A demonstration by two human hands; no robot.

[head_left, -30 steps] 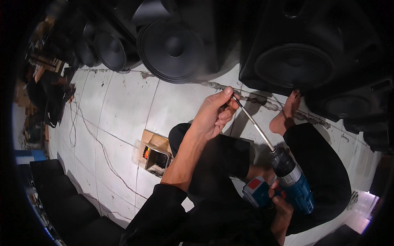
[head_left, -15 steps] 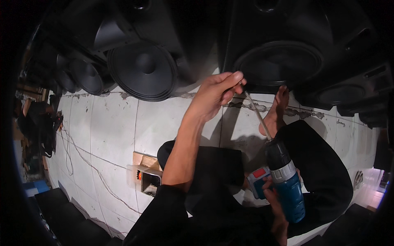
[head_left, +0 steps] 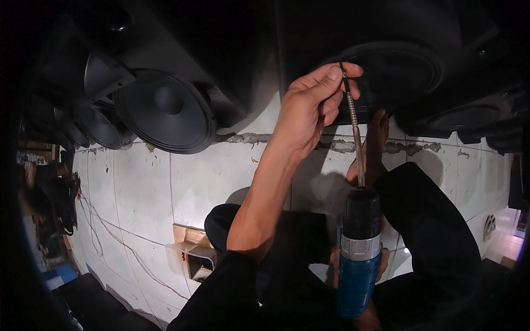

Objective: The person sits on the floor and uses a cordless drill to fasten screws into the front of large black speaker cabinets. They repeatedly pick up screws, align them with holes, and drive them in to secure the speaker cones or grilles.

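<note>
My right hand is wrapped round a blue and black cordless drill with a silver collar, mostly hidden behind the drill's body. A long metal driver bit runs up and away from its chuck. At the far end of the bit, my left hand has its thumb and curled fingers at the dark, narrow tip. Whether a small screw sits on that tip I cannot make out. Just beyond the fingers stands a black speaker cabinet with a large round speaker cone.
Another black loudspeaker stands at the left, with more speakers behind it. A small open box rests on the white tiled floor beside my left knee. A thin cable trails across the tiles. My bare foot is near the right-hand cabinet.
The drill has swung from slanting to nearly upright in view, its bit tip moving up and right. My left hand has moved up and right with the tip.
</note>
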